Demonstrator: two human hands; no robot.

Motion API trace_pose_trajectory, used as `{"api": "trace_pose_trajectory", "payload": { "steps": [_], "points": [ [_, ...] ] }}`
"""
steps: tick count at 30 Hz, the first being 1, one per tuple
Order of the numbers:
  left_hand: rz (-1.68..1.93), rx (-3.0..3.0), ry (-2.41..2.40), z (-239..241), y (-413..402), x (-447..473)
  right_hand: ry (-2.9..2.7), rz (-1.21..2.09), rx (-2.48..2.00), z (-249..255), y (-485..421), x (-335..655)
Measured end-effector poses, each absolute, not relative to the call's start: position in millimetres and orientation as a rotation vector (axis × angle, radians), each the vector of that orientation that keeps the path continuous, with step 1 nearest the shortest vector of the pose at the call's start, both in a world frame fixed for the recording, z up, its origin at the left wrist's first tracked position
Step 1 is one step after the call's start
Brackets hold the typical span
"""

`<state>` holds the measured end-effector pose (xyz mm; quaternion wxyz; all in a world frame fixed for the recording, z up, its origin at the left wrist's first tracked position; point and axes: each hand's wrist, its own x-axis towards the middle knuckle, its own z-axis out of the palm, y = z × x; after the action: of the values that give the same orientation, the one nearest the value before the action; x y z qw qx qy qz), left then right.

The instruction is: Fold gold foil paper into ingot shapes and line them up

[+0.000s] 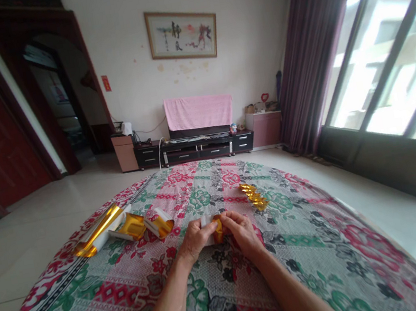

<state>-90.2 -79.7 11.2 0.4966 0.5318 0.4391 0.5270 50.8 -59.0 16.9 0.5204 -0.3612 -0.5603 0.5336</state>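
My left hand (195, 239) and my right hand (241, 231) meet at the middle of a flowered cloth (230, 280) and pinch a small piece of gold foil paper (216, 229) between their fingers. Both hands are closed on it, thumbs on top. A short row of folded gold paper pieces (254, 196) lies just beyond my right hand. To the left of my left hand lie loose gold and white foil sheets (132, 225) and a longer gold sheet (95, 234).
The cloth covers a surface that ends at pale floor tiles (17, 237) on the left and right. A low TV cabinet with a pink cover (199, 111) stands at the far wall. Large windows (394, 47) and a dark curtain are on the right.
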Motion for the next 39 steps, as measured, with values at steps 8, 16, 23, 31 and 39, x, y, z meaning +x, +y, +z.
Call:
{"api": "trace_pose_trajectory", "payload": {
  "steps": [8,16,23,31,39],
  "points": [
    [1.278,1.362,1.132,6.5,-76.5,-89.9,-1.408,1.257,-0.885,17.9,-58.2,51.2],
    [1.267,1.303,1.113,19.4,-82.1,-87.5,-1.299,1.304,-0.850,8.1,-51.7,49.0],
    [1.247,1.212,1.092,17.8,-80.3,-89.3,-1.061,1.336,-0.789,7.0,-45.5,51.5],
    [1.284,1.236,1.155,15.0,-77.8,-86.1,-1.087,1.316,-0.775,4.5,-46.9,51.4],
    [1.299,1.274,1.123,15.2,-79.5,-87.6,-1.065,1.310,-0.762,6.6,-48.1,50.0]
  ]
}}
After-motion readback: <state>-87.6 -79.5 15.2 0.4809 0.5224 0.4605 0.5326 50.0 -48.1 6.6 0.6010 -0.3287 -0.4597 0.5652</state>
